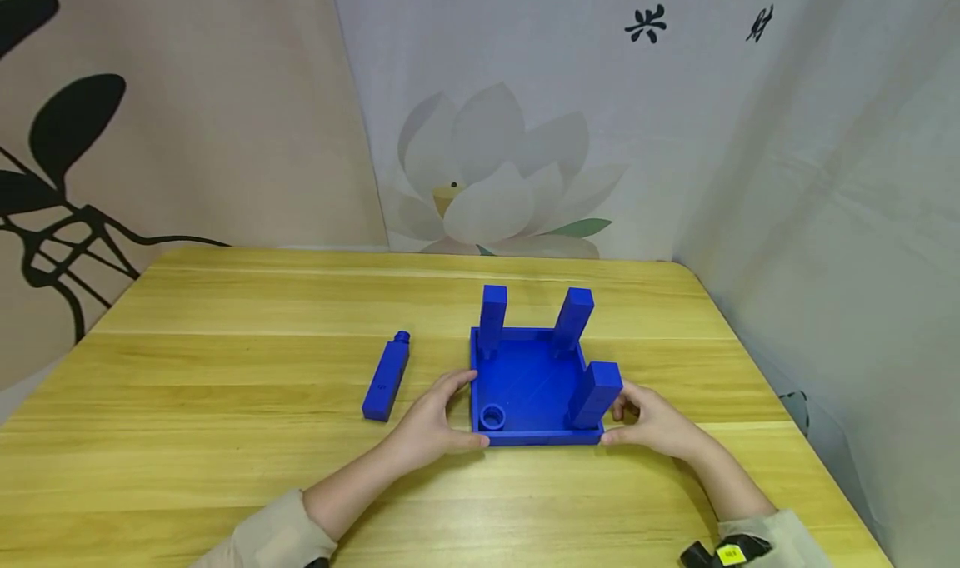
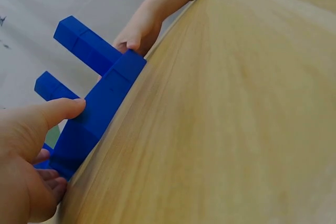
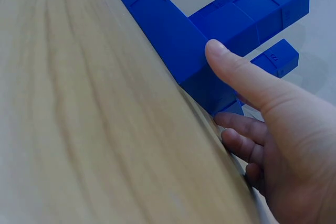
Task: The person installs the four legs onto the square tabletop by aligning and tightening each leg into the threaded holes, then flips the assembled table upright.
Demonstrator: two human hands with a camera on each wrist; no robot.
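A small blue toy table lies upside down on the wooden surface, its raised rim facing up. Three square legs stand in its corners: far left, far right and near right. At the near left corner there is a round socket without a leg. My left hand grips that corner, thumb on the front side and fingers along the left side. The near right corner is held by my right hand, its thumb at the front and fingers on the right side.
A loose blue leg with a knobbed end lies left of the toy table, beyond my left hand. The wooden tabletop runs back to a printed cloth behind. Another cloth hangs on the right.
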